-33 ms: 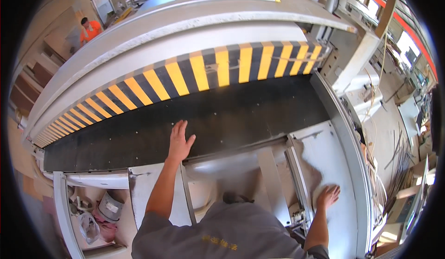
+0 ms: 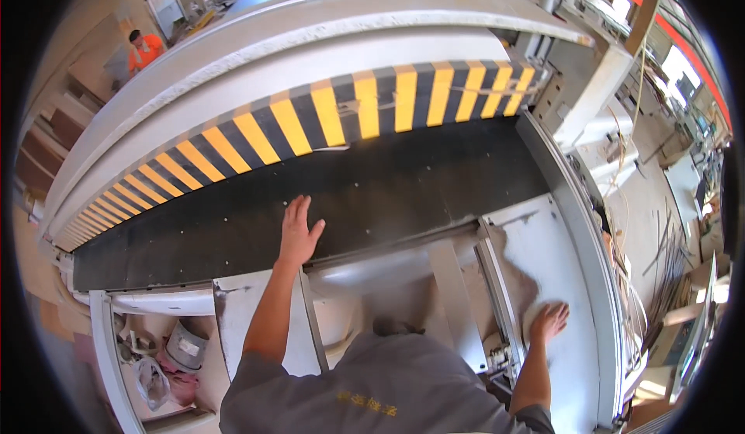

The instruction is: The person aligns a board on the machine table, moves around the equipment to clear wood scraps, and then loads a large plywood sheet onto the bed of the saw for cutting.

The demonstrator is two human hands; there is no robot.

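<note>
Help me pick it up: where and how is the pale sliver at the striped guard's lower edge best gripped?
Probably pinch the pale sliver by its near edge, coming low over the black bed from the person's side: it looks thin, and the striped guard seems to hide its far side. Whether that edge is raised isn't clear.
</note>
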